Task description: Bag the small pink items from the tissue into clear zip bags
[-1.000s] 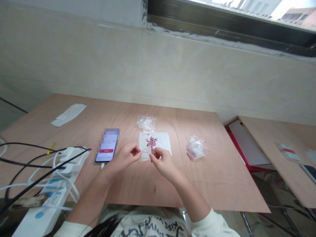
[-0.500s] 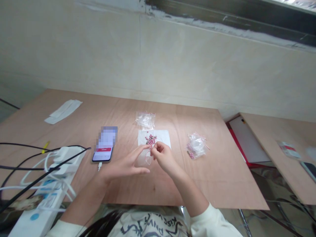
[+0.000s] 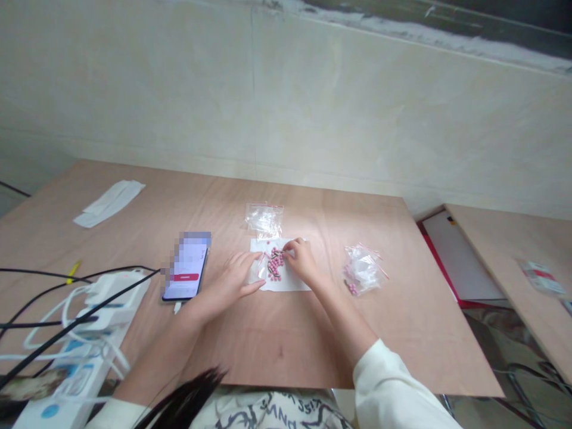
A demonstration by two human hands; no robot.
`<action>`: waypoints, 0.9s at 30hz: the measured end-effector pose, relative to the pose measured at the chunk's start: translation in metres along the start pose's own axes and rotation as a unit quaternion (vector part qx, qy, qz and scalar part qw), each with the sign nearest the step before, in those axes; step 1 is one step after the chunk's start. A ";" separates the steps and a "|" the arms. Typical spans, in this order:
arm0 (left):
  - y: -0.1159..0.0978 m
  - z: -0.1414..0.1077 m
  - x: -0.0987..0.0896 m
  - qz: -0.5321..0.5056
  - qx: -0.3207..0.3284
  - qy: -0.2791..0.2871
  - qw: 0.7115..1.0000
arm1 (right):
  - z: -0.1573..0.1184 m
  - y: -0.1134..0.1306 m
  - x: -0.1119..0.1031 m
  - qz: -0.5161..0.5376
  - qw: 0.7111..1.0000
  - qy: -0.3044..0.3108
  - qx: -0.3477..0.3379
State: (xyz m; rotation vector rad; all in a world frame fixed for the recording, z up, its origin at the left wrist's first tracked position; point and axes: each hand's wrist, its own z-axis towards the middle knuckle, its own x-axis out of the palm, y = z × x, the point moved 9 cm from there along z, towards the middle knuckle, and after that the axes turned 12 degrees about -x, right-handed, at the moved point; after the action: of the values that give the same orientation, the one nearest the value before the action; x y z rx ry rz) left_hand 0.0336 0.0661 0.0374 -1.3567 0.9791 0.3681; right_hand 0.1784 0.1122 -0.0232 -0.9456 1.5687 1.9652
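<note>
A loose pile of small pink beads (image 3: 277,265) with some dark pieces among them lies on a white sheet (image 3: 292,283). At the pile's left edge, my left hand (image 3: 230,280) holds a small clear zip bag (image 3: 261,266) with a red strip between thumb and fingers. My right hand (image 3: 301,262) reaches in from the other side, fingertips pinched together at the pile's upper right. Whatever sits in that pinch is too small to make out.
Behind the sheet lie clear bags (image 3: 264,220); more bags with pink pieces (image 3: 364,269) are to the right. A phone (image 3: 186,268), a power strip (image 3: 96,351) with cables, and a white folded sheet (image 3: 109,204) are on the left. A second table (image 3: 504,238) stands right.
My right hand has moved away from the bag, up to the bead pile. My left hand keeps the bag, now left of the pile. The view has shifted slightly.
</note>
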 end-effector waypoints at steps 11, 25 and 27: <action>0.012 0.010 0.016 0.027 -0.002 -0.019 0.999 | -0.003 0.014 -0.013 0.045 0.998 -0.041 0.005; 0.015 0.008 0.014 0.044 -0.034 -0.019 0.998 | -0.013 0.001 -0.006 0.014 0.999 -0.049 0.000; 0.016 0.010 0.016 0.043 -0.033 -0.021 0.998 | -0.015 0.009 -0.010 0.026 0.997 -0.071 0.000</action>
State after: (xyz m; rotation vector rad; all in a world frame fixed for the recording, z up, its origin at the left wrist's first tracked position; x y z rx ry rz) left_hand 0.0351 0.0736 0.0141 -1.3641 0.9987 0.4962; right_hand 0.1826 0.0958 -0.0114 -0.7535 1.5276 2.0206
